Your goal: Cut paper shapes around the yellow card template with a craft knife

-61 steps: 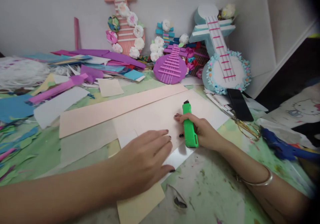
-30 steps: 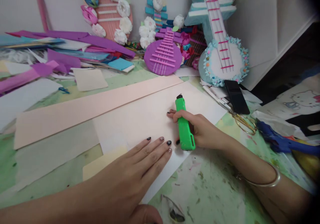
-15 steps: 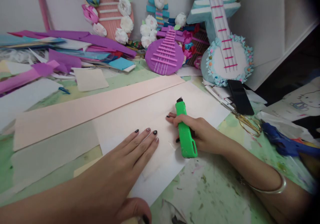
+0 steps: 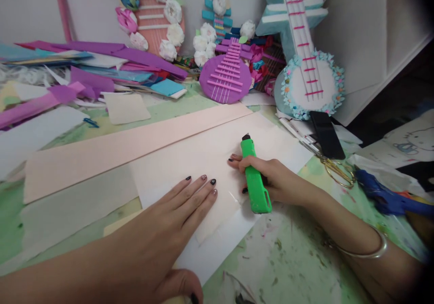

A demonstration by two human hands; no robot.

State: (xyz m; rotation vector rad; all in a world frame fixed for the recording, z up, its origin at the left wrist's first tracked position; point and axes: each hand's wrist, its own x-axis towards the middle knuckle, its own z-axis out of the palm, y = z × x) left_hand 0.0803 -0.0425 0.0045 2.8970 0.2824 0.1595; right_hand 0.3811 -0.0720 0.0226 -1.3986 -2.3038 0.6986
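My left hand (image 4: pixel 179 213) lies flat, fingers stretched out, on a pale cream sheet (image 4: pixel 190 154) that rests over a white sheet of paper (image 4: pixel 220 245). In my right hand (image 4: pixel 274 182) is a green utility knife (image 4: pixel 254 173), its black tip and short blade pointing away from me. The fingers wrap round the knife's body, and a few fingertips touch the cream sheet. A long light-pink strip (image 4: pixel 135 148) runs along the far edge of the cream sheet. Left of my left hand lies a thin greyish translucent sheet (image 4: pixel 77 204).
Behind stand a purple paper lute (image 4: pixel 225 80) and a light-blue one (image 4: pixel 313 80) with flower trim. Coloured paper scraps (image 4: pixel 118 55) heap at the back left. On the right are a black phone (image 4: pixel 327 134), gold-handled scissors (image 4: pixel 339 170) and a blue tool (image 4: pixel 383 191).
The whole view has shifted slightly, so everything sits a little further right. Both hands keep nearly the same pose, with the knife still in my right hand.
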